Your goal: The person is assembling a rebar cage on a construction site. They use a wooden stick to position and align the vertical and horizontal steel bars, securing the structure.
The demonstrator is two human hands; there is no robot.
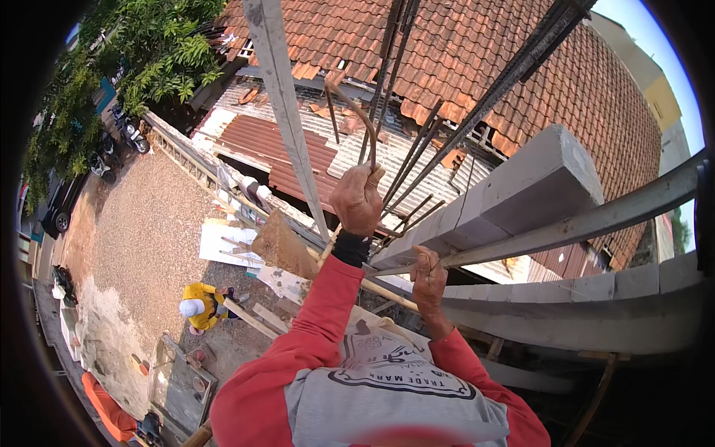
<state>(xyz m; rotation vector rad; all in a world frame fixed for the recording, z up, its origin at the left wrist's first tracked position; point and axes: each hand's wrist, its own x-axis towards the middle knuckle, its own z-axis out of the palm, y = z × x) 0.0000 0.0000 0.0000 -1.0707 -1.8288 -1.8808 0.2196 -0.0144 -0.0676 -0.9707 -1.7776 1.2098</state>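
Note:
My left hand [357, 200] is raised ahead of me, its fingers closed around the lower end of a bent, rust-brown steel rod [370, 138]. The rod curves up and to the left above the fist. Lower and to the right, my right hand [428, 283] is closed in a fist in front of a long grey bar [566, 226]. Whatever that fist may hold is hidden. Upright rebar [477, 112] rises just beyond both hands. A grey block wall [514, 197] runs off to the right.
A pale upright post [279, 97] stands left of the rebar. Beyond lie tiled [477, 45] and corrugated roofs [290, 153]. Far below on the left, a person in yellow [199, 307] is on the ground near a gravel yard [164, 216]. A curved block course [566, 290] is at right.

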